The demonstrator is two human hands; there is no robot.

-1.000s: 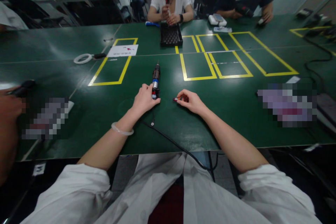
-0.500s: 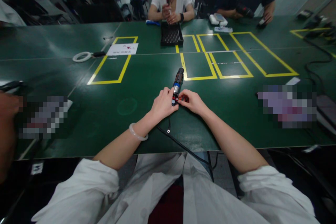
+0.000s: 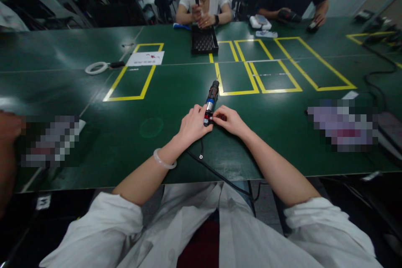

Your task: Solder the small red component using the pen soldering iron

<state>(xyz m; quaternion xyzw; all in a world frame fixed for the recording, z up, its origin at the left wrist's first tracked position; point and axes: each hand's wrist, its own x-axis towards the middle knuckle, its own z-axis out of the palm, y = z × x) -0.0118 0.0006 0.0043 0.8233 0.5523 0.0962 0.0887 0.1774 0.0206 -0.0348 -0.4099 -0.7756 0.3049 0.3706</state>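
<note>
A slim power tool (image 3: 212, 96) lies on the green table, its thin bit pointing away from me. It has a black front, a blue band, a silver section and red parts at its exposed rear. My left hand (image 3: 194, 124) is closed round the rear from the left, steadying it. My right hand (image 3: 229, 120) is closed in a pinch at the red parts from the right; what its fingertips grip is too small to make out. Something dark red shows under its curled fingers. A short black wire with a ring terminal (image 3: 201, 156) hangs out below my left hand.
A black cord (image 3: 216, 172) runs over the table's near edge. Yellow tape outlines (image 3: 240, 93) mark the table ahead. A white paper (image 3: 145, 58), a white coil (image 3: 96, 68) and a black tray (image 3: 204, 51) lie farther off. Co-workers sit opposite; another person's hand is at left.
My right fingers have shifted slightly at the tool's rear, and the orange-red item beneath them shows less. My left hand keeps its hold. The person opposite has tilted a red-tipped tool leftward.
</note>
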